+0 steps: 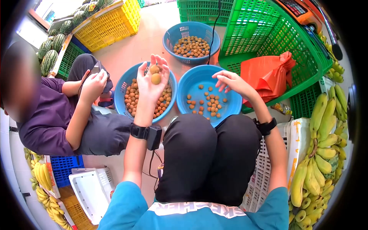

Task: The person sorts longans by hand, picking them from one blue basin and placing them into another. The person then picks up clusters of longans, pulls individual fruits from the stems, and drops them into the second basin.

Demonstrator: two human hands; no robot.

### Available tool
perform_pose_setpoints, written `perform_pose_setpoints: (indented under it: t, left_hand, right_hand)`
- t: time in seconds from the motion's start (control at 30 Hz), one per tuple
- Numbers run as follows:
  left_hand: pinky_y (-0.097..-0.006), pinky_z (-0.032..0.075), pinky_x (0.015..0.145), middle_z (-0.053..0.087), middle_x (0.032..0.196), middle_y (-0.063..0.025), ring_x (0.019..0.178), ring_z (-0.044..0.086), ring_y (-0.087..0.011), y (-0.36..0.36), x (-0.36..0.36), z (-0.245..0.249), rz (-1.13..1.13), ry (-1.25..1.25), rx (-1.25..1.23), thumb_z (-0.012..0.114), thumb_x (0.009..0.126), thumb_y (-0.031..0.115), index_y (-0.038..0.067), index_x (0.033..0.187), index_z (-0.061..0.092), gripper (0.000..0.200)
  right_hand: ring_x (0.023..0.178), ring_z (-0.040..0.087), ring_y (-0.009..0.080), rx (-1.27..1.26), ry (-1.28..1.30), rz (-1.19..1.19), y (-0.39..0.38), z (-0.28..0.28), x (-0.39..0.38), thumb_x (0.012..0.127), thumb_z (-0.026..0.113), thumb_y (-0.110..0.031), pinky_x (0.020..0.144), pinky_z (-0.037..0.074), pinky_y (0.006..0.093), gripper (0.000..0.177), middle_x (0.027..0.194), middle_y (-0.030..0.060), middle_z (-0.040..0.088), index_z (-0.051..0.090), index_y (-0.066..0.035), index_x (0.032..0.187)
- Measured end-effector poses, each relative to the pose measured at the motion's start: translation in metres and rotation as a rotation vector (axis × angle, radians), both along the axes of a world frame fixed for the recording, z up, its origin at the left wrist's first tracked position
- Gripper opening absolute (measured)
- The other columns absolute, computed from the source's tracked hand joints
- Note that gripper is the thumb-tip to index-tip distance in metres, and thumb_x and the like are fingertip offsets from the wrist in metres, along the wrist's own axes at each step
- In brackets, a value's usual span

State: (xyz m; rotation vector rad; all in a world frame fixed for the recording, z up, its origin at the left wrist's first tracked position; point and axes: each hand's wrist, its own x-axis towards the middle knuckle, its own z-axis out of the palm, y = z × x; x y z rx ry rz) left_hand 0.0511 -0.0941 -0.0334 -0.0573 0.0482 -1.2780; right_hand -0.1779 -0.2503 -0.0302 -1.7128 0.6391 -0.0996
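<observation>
While the left hand (152, 83) is raised palm-up above the near-left blue basket (122, 85), two brown fruits (155, 78) are clamped between its thumb and fingertips, one stacked over the other. The remaining fingers are kept upright. A black wrist device (147, 134) is strapped on that forearm. The right hand (230, 81) is held over the far rim of the near-right blue basket (195, 76), with its fingers apart and curled downward. Nothing is seen gripped in it.

Loose fruits (209, 103) of the same kind are scattered thinly in the near-right basket. They are piled thicker in the near-left one and spread in a layer in the far blue basket (191, 27). Both near baskets are set touching, just beyond the person's black-clad knees (207, 153).

A tilted green crate (268, 38) is seen far right, with an orange bag (268, 71) just beside its lower edge. Bananas (320, 153) are stacked along the near right. At the left a second person in a purple sleeve (46, 122) is seated, and a phone (94, 71) is held in that person's hand (94, 84). Watermelons (48, 57) and a yellow crate (111, 23) are seen far left.
</observation>
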Motion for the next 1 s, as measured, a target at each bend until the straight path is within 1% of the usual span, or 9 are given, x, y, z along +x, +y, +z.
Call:
perform_pose_setpoints:
  t: [0.17,0.27,0.37,0.47,0.53,0.6,0.83,0.93,1.0]
  left_hand:
    - [-0.0374,0.038,0.087,0.051,0.106,-0.0124,0.102,0.045,-0.0268,-0.009,-0.014,0.030,0.092,0.002,0.073,0.033,0.083,0.021,0.001,0.103,0.048,0.032]
    - [-0.0406,0.033,0.093,0.047,0.114,-0.0153,0.108,0.041,-0.0287,-0.012,-0.022,0.046,0.095,-0.014,0.041,0.029,0.084,0.023,-0.001,0.108,0.044,0.037]
    - [-0.0410,0.032,0.094,0.046,0.114,-0.0162,0.110,0.040,-0.0288,-0.012,-0.042,0.070,0.107,-0.107,0.113,0.027,0.085,0.024,-0.001,0.109,0.043,0.038]
    - [-0.0404,0.031,0.095,0.045,0.115,-0.0168,0.111,0.039,-0.0285,-0.010,-0.053,0.078,0.005,-0.208,0.136,0.024,0.086,0.028,0.000,0.111,0.041,0.042]
    - [-0.0386,0.029,0.096,0.044,0.116,-0.0164,0.111,0.039,-0.0276,-0.006,-0.059,0.080,-0.138,-0.229,0.031,0.020,0.087,0.031,0.001,0.113,0.040,0.045]
    - [-0.0373,0.030,0.095,0.043,0.117,-0.0160,0.110,0.040,-0.0263,-0.009,-0.066,0.080,-0.024,-0.392,0.182,0.018,0.088,0.032,0.002,0.114,0.038,0.045]
    - [-0.0361,0.027,0.096,0.042,0.116,-0.0144,0.110,0.039,-0.0242,-0.003,-0.083,0.085,-0.109,-0.462,0.104,0.018,0.088,0.033,0.002,0.116,0.034,0.045]
    - [-0.0373,0.027,0.096,0.039,0.120,-0.0151,0.113,0.037,-0.0257,-0.001,-0.074,0.076,-0.184,-0.452,0.078,0.021,0.088,0.034,0.003,0.122,0.030,0.047]
    - [-0.0411,0.018,0.101,0.028,0.131,-0.0189,0.121,0.026,-0.0311,0.004,-0.068,0.073,-0.181,-0.591,0.268,0.023,0.087,0.031,0.002,0.131,0.016,0.053]
  right_hand:
    - [0.069,0.055,0.0099,0.091,-0.090,0.087,0.024,0.059,0.016,0.086,0.044,-0.031,0.056,0.043,0.0207,0.034,0.083,0.0033,0.054,0.045,-0.008,0.110]
    - [0.069,0.055,0.0104,-0.074,-0.170,0.146,0.038,0.081,0.028,0.085,0.046,-0.034,0.055,0.044,0.0213,0.043,0.086,0.0042,0.053,0.038,-0.008,0.117]
    - [0.072,0.056,0.0230,-0.346,-0.224,0.178,0.054,0.105,0.034,0.079,0.052,-0.036,0.065,0.046,0.0301,0.058,0.086,0.0147,0.052,0.031,-0.001,0.120]
    - [0.072,0.054,0.0156,-0.732,-0.422,0.117,0.066,0.102,0.045,0.080,0.053,-0.032,0.062,0.047,0.0260,0.053,0.095,0.0121,0.047,0.033,-0.006,0.121]
    - [0.078,0.053,0.0217,-0.807,-0.476,0.120,0.072,0.101,0.053,0.078,0.054,-0.032,0.072,0.045,0.0308,0.048,0.100,0.0165,0.043,0.037,-0.006,0.114]
    - [0.083,0.051,0.0273,-0.907,-0.311,0.135,0.082,0.105,0.055,0.077,0.053,-0.027,0.080,0.041,0.0345,0.038,0.099,0.0181,0.043,0.040,-0.006,0.106]
    - [0.082,0.050,0.0257,-0.674,-0.514,-0.036,0.055,0.069,0.072,0.075,0.049,-0.014,0.079,0.041,0.0347,0.026,0.086,0.0146,0.052,0.046,-0.004,0.099]
    - [0.056,0.045,0.0082,-0.218,-0.433,0.064,0.038,0.073,0.067,0.079,0.052,-0.018,0.046,0.037,0.0203,0.022,0.073,0.0022,0.051,0.049,-0.005,0.096]
    - [0.043,0.035,0.0038,0.129,-0.370,0.050,0.028,0.071,0.058,0.083,0.050,-0.025,0.037,0.026,0.0190,0.022,0.057,-0.0020,0.043,0.049,-0.005,0.092]
